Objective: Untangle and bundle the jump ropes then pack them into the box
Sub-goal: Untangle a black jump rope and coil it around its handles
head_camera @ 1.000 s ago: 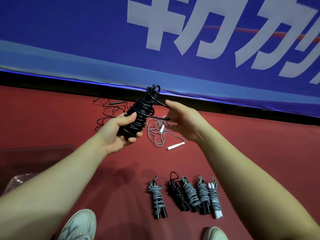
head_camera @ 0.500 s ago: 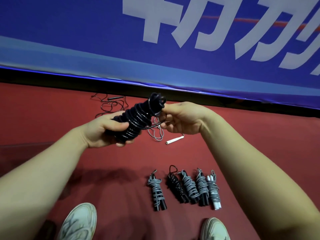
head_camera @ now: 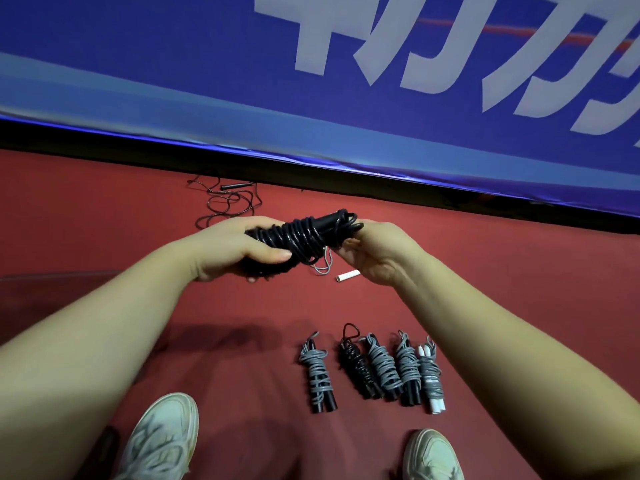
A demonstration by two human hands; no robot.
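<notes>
both forearms reach forward over the red floor (head_camera: 104, 220). the left hand (head_camera: 235, 251) has its grip clamped round the left end of the black rope bundle (head_camera: 301, 237), thumb on top; the right hand (head_camera: 381, 258) pinches the loops at its right end. five wound ropes (head_camera: 379, 368) lie in a row near the shoes (head_camera: 162, 438).

The black jump rope (head_camera: 299, 237), wound, hangs nearly level above five bundled ropes (head_camera: 381, 368) in a row.
</notes>
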